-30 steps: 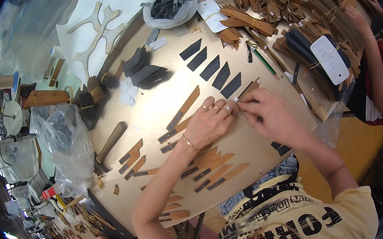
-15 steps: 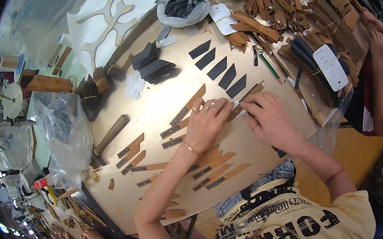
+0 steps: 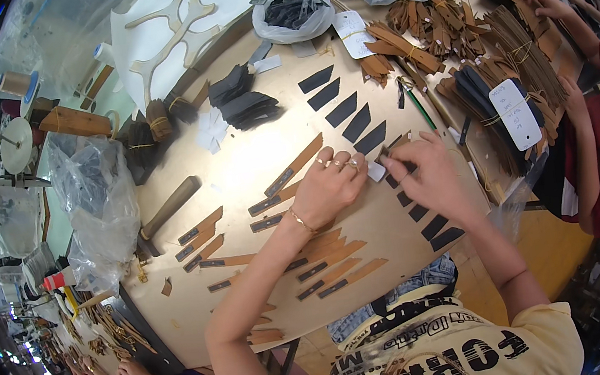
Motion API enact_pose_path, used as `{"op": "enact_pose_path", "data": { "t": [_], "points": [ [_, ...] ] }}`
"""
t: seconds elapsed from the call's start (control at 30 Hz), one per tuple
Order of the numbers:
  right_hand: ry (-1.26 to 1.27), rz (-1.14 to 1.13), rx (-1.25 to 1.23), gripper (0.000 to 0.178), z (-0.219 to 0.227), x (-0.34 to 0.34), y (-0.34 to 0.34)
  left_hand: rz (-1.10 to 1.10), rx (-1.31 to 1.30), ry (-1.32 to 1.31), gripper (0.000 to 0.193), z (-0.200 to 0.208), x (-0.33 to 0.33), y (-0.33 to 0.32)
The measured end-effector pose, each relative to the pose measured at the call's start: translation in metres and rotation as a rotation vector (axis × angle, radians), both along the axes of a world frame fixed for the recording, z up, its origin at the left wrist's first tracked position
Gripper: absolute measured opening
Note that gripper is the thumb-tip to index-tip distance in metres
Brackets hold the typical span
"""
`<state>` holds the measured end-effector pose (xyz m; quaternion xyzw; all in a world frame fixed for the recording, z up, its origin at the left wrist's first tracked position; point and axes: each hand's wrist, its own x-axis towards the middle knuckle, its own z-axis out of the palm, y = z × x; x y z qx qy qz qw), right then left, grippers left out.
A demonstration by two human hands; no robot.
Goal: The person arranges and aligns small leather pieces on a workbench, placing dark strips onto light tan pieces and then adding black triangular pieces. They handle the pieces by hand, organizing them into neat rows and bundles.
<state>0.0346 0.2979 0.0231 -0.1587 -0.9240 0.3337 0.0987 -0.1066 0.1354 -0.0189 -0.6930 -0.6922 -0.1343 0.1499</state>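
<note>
My left hand [image 3: 330, 187], with rings and a thin bracelet, presses its fingers down on a small pale piece [image 3: 376, 171] lying on the tan work board [image 3: 252, 163]. Right beside it, my right hand [image 3: 430, 175] pinches a small dark strip [image 3: 390, 152] between thumb and forefinger, touching the same spot. A row of dark pointed leather pieces [image 3: 344, 109] lies just beyond the hands. Brown strips with dark ends [image 3: 325, 270] lie under my left forearm, and more dark pieces [image 3: 432, 227] sit under my right wrist.
A wooden mallet [image 3: 168, 210] lies at the board's left. Clear plastic bags [image 3: 96, 201] stand left, a bag of dark pieces [image 3: 291, 12] at the top. Bundles of brown strips [image 3: 408, 32] and a tagged stack [image 3: 511, 109] fill the right. Another person's arm [image 3: 581, 130] works right; another's hand [image 3: 135, 372] lower left.
Both hands have stayed together at the same spot on the board, with small finger shifts. The view has tilted slightly; the pieces around them have not moved.
</note>
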Motion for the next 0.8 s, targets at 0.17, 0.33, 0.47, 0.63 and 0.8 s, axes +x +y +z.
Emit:
{"op": "enact_pose_path", "data": {
  "t": [0.17, 0.33, 0.47, 0.63, 0.8],
  "points": [
    [-0.101, -0.150, -0.263, 0.022, -0.001, -0.007, 0.012, -0.016, 0.029, 0.086, 0.028, 0.002, 0.004, 0.003],
    [-0.096, -0.152, -0.287, 0.025, -0.002, -0.005, 0.014, -0.037, 0.143, 0.082, 0.029, 0.015, 0.004, 0.001],
    [-0.028, -0.112, -0.226, 0.022, -0.002, -0.005, 0.011, -0.132, 0.183, -0.042, 0.031, 0.021, 0.000, 0.001],
    [0.007, 0.017, -0.237, 0.021, 0.000, -0.009, 0.018, -0.162, 0.052, -0.055, 0.029, 0.011, -0.001, 0.011],
    [-0.068, 0.045, -0.274, 0.021, 0.008, -0.009, 0.024, -0.178, 0.094, -0.018, 0.023, 0.005, -0.001, 0.014]
  ]
}}
